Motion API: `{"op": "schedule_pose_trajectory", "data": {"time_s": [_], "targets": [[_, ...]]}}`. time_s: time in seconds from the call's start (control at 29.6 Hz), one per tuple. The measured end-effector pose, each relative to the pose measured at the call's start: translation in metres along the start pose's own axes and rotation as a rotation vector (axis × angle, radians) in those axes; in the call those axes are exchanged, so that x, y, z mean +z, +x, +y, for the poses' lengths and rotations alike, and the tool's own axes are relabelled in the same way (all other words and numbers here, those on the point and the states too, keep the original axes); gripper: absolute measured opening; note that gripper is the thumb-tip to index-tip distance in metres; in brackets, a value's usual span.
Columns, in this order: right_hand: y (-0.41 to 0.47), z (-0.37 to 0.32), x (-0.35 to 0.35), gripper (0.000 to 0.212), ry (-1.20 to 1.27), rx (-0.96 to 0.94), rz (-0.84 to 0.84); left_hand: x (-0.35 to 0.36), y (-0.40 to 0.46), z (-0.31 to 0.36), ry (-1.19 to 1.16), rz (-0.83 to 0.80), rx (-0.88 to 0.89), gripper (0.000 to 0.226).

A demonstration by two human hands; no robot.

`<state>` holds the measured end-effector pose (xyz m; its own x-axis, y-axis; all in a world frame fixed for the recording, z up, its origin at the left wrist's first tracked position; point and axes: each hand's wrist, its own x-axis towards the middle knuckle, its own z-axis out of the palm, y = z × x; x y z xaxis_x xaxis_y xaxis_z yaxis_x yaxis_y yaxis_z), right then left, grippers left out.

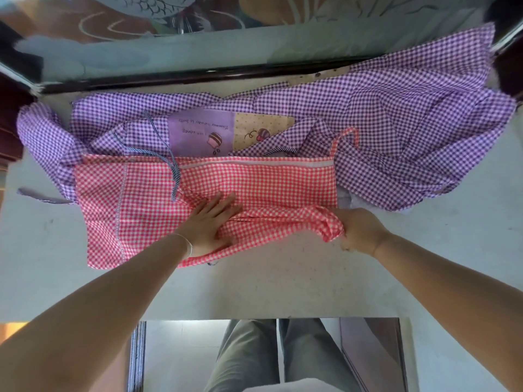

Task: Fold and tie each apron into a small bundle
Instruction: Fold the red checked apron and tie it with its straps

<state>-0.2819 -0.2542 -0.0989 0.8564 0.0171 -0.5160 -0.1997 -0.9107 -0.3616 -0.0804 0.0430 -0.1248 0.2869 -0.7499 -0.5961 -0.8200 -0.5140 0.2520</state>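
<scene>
Nearest, grey trousers (249, 355) below the pale table (283, 292) edge. Left hand (210, 224) lies flat, fingers spread, pressing the middle of the pink gingham apron (254, 185) (a thin bracelet (188, 246) on that wrist). Right hand (360, 232) grips a bunched corner of the same apron at its near right. Beyond, partly under it, a rumpled purple gingham apron (382, 123) spreads to the far right; its striped cord (169, 162) trails across the pink cloth.

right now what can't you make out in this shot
Head view only:
- Right hand fingers: buried in the bunched corner of the pink gingham apron.
- Printed text on the purple gingham apron pocket patch: upside down, too small.
- The purple apron's right end: cut off by the frame edge.
</scene>
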Motion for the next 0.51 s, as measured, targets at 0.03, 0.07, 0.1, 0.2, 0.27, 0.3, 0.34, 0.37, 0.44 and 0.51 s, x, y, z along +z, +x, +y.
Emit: {"op": "schedule_pose_trajectory", "data": {"time_s": [0.03,0.07,0.1,0.2,0.27,0.3,0.34,0.37,0.44,0.51], "targets": [[0.0,-0.001,-0.006,0.01,0.04,0.08,0.015,0.0,-0.003,0.002,-0.022,-0.012,-0.005,0.104],[0.001,-0.003,-0.008,0.019,0.111,0.139,0.091,-0.001,-0.006,0.006,-0.06,-0.016,-0.016,0.109],[0.007,-0.002,-0.006,0.031,0.17,0.179,0.186,-0.004,-0.009,0.01,-0.121,-0.016,-0.038,0.113],[0.031,0.0,0.0,0.04,0.102,0.272,0.331,-0.022,-0.025,0.023,-0.317,-0.027,-0.145,0.106],[0.045,-0.001,0.0,0.043,0.052,0.37,0.342,-0.031,-0.033,0.026,-0.308,-0.052,-0.2,0.112],[0.051,-0.001,0.001,0.045,0.059,0.408,0.36,-0.031,-0.033,0.026,-0.238,-0.074,-0.199,0.117],[0.055,-0.002,0.002,0.047,0.074,0.449,0.373,-0.029,-0.032,0.025,-0.145,-0.086,-0.182,0.118],[0.058,-0.003,0.002,0.048,0.076,0.481,0.387,-0.024,-0.029,0.022,-0.056,-0.09,-0.17,0.114],[0.065,-0.004,0.003,0.051,0.105,0.543,0.396,-0.022,-0.024,0.019,0.017,-0.036,-0.165,0.092],[0.073,-0.004,0.002,0.066,0.178,0.604,0.416,-0.027,-0.019,0.016,-0.043,0.029,-0.169,0.07]]}}
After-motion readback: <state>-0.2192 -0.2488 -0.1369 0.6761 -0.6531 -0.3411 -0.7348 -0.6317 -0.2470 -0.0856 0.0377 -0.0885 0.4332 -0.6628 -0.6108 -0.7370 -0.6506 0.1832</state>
